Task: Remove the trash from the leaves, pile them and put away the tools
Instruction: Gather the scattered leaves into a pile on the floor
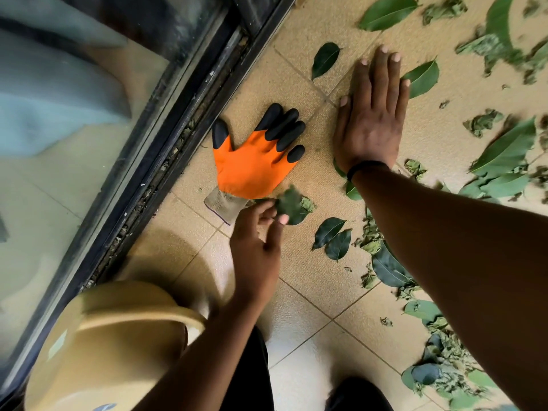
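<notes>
While the right hand (370, 120) lies flat on the tiled floor (299, 327) in the upper middle of the frame, its fingers straight and close together with the thumb set a little apart, the left hand (258, 241) reaches in from the bottom centre and pinches a crumpled dark leaf (292, 207) between thumb and fingertips, its other fingers loosely bent. That leaf sits just below the cuff of an orange glove (252, 164) with black fingertips, which lies flat on the floor, fingers pointing toward the top of the frame, to the left of the right hand and apart from it. A black band (366, 167) circles the right wrist.

Leaves are scattered over the right side of the frame: a small dark one (325, 59) above the glove, a large green one (388, 11) at the top edge, another (422, 78) touching the right hand's little finger, and a pair of dark leaves (332, 237) just right of the left hand. Dry, shrivelled bits mixed with fresh leaves make a loose heap (439, 378) in the lower right, partly hidden by the right forearm.

A dark sliding-door track (178, 137) runs diagonally from the top centre to the lower left, with leaf crumbs lodged in its groove and glass (74, 114) beyond it. A tan plastic container (118, 345) fills the lower left corner, blurred.
</notes>
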A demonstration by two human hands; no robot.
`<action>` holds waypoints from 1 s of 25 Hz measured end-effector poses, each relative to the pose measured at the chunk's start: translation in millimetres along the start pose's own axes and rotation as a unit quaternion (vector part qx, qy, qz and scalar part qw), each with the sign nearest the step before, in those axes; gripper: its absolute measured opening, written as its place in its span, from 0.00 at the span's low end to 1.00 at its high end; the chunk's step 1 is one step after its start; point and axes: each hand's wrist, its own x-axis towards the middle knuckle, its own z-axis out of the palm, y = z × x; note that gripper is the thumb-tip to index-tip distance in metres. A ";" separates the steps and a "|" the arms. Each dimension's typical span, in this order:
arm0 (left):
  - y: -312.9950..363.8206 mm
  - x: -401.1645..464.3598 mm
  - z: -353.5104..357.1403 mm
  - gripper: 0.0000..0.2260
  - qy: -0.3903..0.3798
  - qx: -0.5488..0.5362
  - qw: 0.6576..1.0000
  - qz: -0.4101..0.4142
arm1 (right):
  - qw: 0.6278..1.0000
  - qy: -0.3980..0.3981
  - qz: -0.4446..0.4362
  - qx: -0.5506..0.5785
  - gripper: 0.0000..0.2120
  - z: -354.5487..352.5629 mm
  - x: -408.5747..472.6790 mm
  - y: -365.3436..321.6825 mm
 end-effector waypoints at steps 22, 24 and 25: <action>5.2 -32.6 72.4 0.34 -0.330 0.191 0.882 0.277 | 1.000 0.001 0.002 0.001 0.26 -0.3 -0.5 -1.7; 8.2 -6.3 73.3 0.35 -0.317 0.190 0.879 0.301 | 1.000 0.002 0.003 0.002 0.26 0.4 -0.7 -1.5; 11.5 11.5 71.3 0.37 -0.286 0.194 0.893 0.289 | 1.000 0.008 0.002 0.007 0.26 1.0 -0.9 -0.8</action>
